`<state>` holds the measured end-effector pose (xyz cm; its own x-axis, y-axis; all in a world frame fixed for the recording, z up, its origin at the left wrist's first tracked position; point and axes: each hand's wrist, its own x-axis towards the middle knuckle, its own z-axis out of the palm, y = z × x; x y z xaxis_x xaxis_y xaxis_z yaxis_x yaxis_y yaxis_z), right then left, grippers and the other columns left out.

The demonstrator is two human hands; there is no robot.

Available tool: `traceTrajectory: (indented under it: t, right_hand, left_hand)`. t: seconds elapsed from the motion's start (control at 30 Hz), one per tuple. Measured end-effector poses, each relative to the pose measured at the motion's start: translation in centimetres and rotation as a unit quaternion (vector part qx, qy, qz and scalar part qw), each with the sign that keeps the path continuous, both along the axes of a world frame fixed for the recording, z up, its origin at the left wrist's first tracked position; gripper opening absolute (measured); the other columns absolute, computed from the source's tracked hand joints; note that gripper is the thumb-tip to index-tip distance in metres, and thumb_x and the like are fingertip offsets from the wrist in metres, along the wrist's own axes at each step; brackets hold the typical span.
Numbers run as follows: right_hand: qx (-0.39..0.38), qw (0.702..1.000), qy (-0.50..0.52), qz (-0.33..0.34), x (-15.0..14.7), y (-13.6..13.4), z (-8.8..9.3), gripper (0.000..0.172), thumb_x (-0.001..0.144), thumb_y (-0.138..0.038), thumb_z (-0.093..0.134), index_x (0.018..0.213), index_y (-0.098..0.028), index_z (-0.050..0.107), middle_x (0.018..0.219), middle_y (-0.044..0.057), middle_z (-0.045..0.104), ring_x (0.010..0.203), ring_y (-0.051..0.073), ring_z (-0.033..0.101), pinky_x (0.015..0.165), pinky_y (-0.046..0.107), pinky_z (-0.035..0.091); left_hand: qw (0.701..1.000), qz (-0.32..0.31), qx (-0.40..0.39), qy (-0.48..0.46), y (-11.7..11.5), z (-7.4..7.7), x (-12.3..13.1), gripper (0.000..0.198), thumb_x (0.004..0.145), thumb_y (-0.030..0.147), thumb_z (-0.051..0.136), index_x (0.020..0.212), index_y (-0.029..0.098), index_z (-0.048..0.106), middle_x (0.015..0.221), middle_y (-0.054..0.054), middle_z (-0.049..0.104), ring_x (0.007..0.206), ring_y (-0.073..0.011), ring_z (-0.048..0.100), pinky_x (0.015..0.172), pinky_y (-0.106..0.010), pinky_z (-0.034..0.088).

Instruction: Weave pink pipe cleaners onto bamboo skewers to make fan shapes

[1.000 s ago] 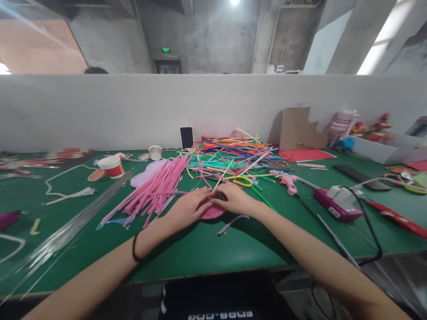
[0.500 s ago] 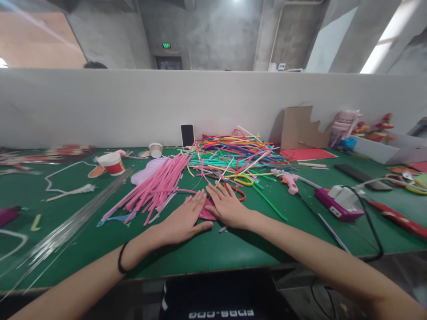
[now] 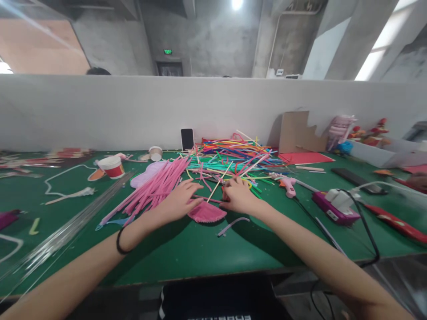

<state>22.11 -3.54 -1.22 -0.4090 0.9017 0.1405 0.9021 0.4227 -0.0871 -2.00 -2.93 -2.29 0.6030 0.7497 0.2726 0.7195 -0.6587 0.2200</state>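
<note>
A pink fan-shaped piece of fuzzy pipe cleaners [image 3: 207, 212] lies on the green table, its curved edge towards me. My left hand [image 3: 178, 198] is at its left side, fingers bent and apart from the thumb, the thumb by the fan's upper left edge. A pink pipe cleaner [image 3: 211, 200] runs along the fan's top towards my right hand [image 3: 240, 195]. Those right fingers are curled in at its end and partly hide it. Behind the fan, a thin pale stick [image 3: 220, 181] slants up. A short greyish-purple pipe cleaner [image 3: 232, 226] lies in front of my right hand.
Pink pipe cleaners [image 3: 156, 184] are heaped on the left, many-coloured ones [image 3: 233, 149] at the back. A pink glue gun [image 3: 289, 186] and a purple power strip [image 3: 335, 209] with cables lie right. A paper cup [image 3: 112, 167] and clear thin strips [image 3: 76, 213] are left.
My hands, flat over the pink fan before, have moved apart to its two sides and uncovered it. The greyish-purple pipe cleaner now shows more fully.
</note>
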Motion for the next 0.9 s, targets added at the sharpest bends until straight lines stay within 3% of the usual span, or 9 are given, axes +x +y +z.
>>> traceTrajectory:
  t: [0.07, 0.2, 0.37, 0.5, 0.67, 0.77, 0.9]
  right_hand:
    - [-0.010, 0.999, -0.038, -0.001, -0.4, -0.3, -0.2, 0.026, 0.086, -0.038, 0.065, 0.090, -0.014, 0.074, 0.117, 0.020, 0.060, 0.118, 0.040, 0.044, 0.089, 0.051, 0.040]
    - [0.044, 0.997, -0.063, 0.022, -1.1, -0.6, -0.5, 0.024, 0.090, -0.027, 0.054, 0.096, -0.010, 0.070, 0.112, 0.022, 0.064, 0.113, 0.039, 0.049, 0.088, 0.048, 0.039]
    - [0.052, 0.993, 0.019, 0.102, -1.1, -0.2, -0.3, 0.019, 0.093, -0.019, 0.049, 0.101, -0.011, 0.064, 0.091, 0.013, 0.071, 0.089, 0.023, 0.063, 0.089, 0.038, 0.038]
    - [0.054, 0.971, 0.147, 0.182, -0.9, -0.4, -0.6, 0.009, 0.089, -0.018, 0.057, 0.094, -0.017, 0.065, 0.088, 0.005, 0.072, 0.087, 0.018, 0.064, 0.085, 0.031, 0.041]
    - [0.055, 0.940, 0.246, 0.231, -0.4, -1.5, -0.8, 0.007, 0.084, -0.018, 0.064, 0.089, -0.019, 0.068, 0.085, 0.002, 0.072, 0.087, 0.017, 0.063, 0.082, 0.027, 0.045]
    - [0.032, 0.931, 0.284, 0.226, -0.1, -1.8, -1.1, 0.010, 0.086, -0.020, 0.064, 0.094, -0.021, 0.070, 0.087, 0.002, 0.073, 0.086, 0.016, 0.065, 0.083, 0.027, 0.046]
    - [0.000, 0.927, 0.306, 0.216, 0.2, -1.2, -1.5, 0.010, 0.088, -0.024, 0.064, 0.092, -0.020, 0.072, 0.089, 0.003, 0.075, 0.083, 0.016, 0.067, 0.079, 0.027, 0.048]
  left_hand:
    - [1.000, 0.008, 0.013, 0.003, 1.6, -0.5, -0.2, 0.047, 0.091, 0.052, 0.052, 0.118, 0.015, 0.062, 0.121, -0.017, 0.065, 0.121, -0.0335, 0.053, 0.102, -0.049, 0.041]
    - [0.999, 0.009, 0.038, 0.013, 3.2, -1.9, -0.6, 0.033, 0.091, 0.048, 0.052, 0.091, 0.018, 0.065, 0.099, -0.012, 0.064, 0.104, -0.0295, 0.056, 0.094, -0.045, 0.043]
    - [0.998, 0.007, 0.061, -0.012, 3.6, -2.6, -0.9, 0.028, 0.089, 0.046, 0.054, 0.092, 0.019, 0.064, 0.106, -0.011, 0.061, 0.110, -0.0299, 0.052, 0.098, -0.047, 0.041]
    - [0.998, 0.019, 0.052, -0.010, 4.1, -3.0, -1.0, 0.024, 0.087, 0.041, 0.056, 0.094, 0.020, 0.065, 0.120, -0.013, 0.059, 0.122, -0.0327, 0.046, 0.103, -0.051, 0.038]
    - [0.997, 0.071, 0.038, 0.018, 4.1, -3.5, -0.9, 0.018, 0.088, 0.031, 0.050, 0.087, 0.019, 0.064, 0.110, -0.013, 0.063, 0.118, -0.0320, 0.048, 0.107, -0.057, 0.032]
    - [0.997, 0.066, 0.005, 0.028, 4.1, -2.3, -1.3, 0.021, 0.088, 0.030, 0.047, 0.087, 0.019, 0.064, 0.108, -0.012, 0.064, 0.114, -0.0303, 0.051, 0.105, -0.054, 0.035]
    - [1.000, 0.004, 0.009, 0.009, 4.8, 1.3, -3.9, 0.027, 0.090, 0.033, 0.042, 0.101, 0.020, 0.064, 0.119, -0.010, 0.063, 0.119, -0.0261, 0.052, 0.106, -0.044, 0.037]
